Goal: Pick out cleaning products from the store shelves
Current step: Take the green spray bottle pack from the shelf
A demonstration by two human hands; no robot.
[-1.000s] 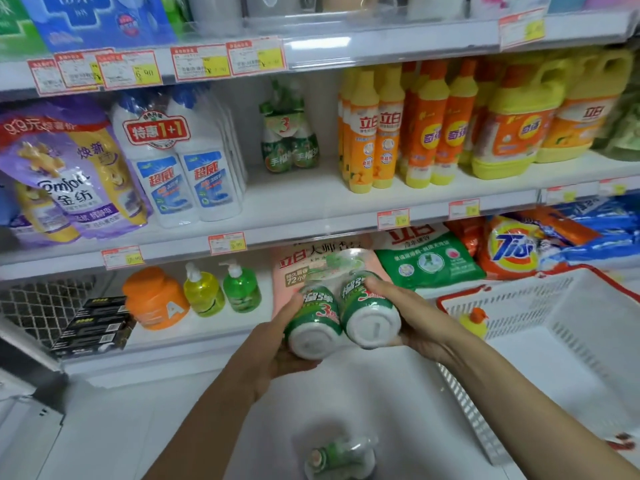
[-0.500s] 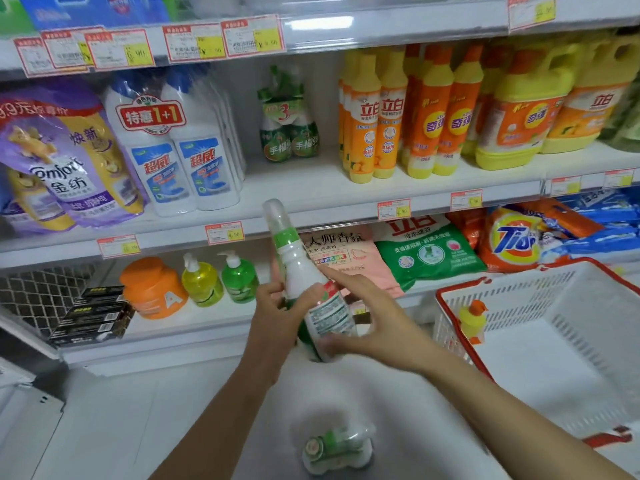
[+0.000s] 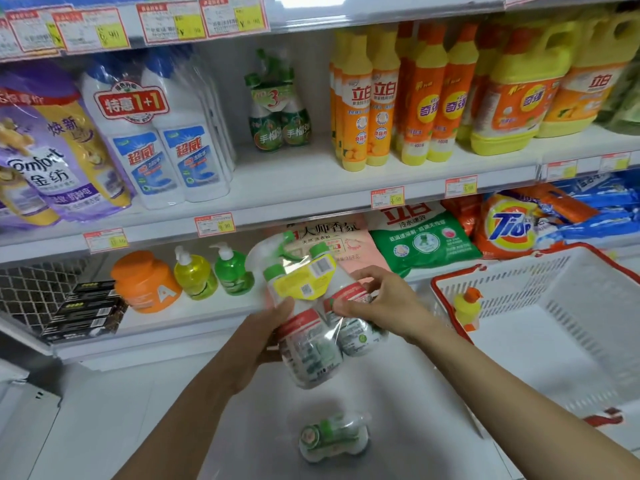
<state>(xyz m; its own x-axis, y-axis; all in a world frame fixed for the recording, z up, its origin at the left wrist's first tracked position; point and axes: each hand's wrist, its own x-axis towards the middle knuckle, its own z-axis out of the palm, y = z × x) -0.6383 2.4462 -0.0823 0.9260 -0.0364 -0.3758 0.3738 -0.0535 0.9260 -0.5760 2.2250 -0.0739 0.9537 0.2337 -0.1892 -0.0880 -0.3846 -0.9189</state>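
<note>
Red-bordered price tags [image 3: 169,24] with yellow patches hang in a row along the front edge of the top shelf [image 3: 381,12], and smaller ones are spaced along the front edges of the lower levels. At the left end of the bottom shelf [image 3: 194,317], a stack of black boxes [image 3: 86,310] lies just in front of a dark wire grille [image 3: 31,289]. A white slotted basket [image 3: 554,275] with a red rim sits at the right, and pale floor tiles [image 3: 86,427] spread below.

White shelf [image 3: 294,178], orange bottles [image 3: 367,109] standing, floor [image 3: 138,410], wrapped bottle pack [image 3: 332,439] lying
</note>
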